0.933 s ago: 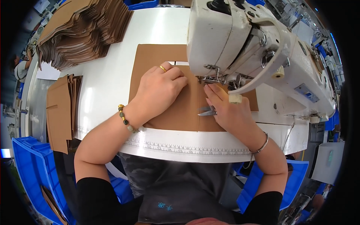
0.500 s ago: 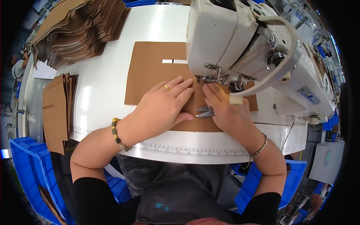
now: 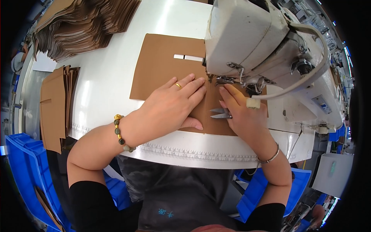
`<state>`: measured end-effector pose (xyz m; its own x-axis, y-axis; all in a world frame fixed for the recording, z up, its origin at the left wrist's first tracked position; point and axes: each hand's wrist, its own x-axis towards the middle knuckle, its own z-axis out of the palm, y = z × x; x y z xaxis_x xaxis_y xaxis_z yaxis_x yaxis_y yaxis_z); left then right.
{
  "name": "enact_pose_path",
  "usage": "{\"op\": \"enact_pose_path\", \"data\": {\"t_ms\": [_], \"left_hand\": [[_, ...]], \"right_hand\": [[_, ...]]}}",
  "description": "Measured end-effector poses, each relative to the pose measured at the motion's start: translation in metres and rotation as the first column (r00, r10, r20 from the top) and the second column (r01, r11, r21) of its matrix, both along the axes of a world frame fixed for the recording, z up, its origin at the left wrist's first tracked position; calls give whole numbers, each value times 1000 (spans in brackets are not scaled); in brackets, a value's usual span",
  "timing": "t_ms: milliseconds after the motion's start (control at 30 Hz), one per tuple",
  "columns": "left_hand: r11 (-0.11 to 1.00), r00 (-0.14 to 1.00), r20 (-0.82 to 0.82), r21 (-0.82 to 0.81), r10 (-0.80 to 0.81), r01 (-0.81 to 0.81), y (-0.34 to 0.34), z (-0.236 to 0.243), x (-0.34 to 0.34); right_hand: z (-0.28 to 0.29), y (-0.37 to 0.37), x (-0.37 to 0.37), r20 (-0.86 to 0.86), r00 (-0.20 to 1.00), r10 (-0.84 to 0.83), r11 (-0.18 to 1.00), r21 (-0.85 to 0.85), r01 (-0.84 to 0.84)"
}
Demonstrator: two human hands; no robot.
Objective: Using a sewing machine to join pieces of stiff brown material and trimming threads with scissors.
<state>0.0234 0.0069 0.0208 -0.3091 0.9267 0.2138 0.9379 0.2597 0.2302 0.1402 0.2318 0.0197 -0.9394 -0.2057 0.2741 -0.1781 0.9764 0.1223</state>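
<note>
A flat brown panel (image 3: 154,69) with a narrow rectangular slot lies on the white table, partly under the sewing machine (image 3: 243,36). My left hand (image 3: 168,104) rests flat on the panel, fingers stretched toward the needle area and thumb spread to the side. On the other side of a line running down the panel, my right hand (image 3: 247,114) presses its fingertips close to the presser foot (image 3: 223,80). Small metal thread snips (image 3: 221,113) are tucked in that hand, their blades pointing left over the panel. The palm hides their handles.
A tall pile of brown pieces (image 3: 85,27) stands at the far left. Nearer, folded brown pieces (image 3: 52,108) hang over the table's left edge. A printed ruler (image 3: 193,156) follows the front edge. Blue bins (image 3: 29,170) stand below on both sides.
The whole view has shifted a little, with the machine appearing farther right. Both hands stay on the panel beside the presser foot, and the snips remain in my right hand.
</note>
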Motion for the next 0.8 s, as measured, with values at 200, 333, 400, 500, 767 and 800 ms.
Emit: {"op": "enact_pose_path", "data": {"t_ms": [200, 333, 400, 500, 767, 800], "left_hand": [[999, 1000, -11, 28, 23, -23, -6, -8, -1], [994, 1000, -18, 112, 4, -2, 3, -12, -3], [992, 996, -84, 130, 15, -4, 3, -12, -4], [991, 992, -119, 130, 36, -20, 2, -13, -4], [995, 988, -153, 97, 23, -8, 2, -14, -7], [996, 987, -157, 87, 22, -8, 0, -14, -8]], "right_hand": [[55, 52, 54, -404, 915, 7, 997, -72, -40], [118, 226, 145, -808, 502, -308, 951, -270, 149], [155, 260, 143, -708, 219, -672, 695, -500, 516], [173, 371, 173, -452, 166, -877, 377, -432, 819], [121, 516, 259, -512, 318, -798, 421, -95, 902], [119, 515, 262, -512, 323, -796, 424, -90, 901]]}}
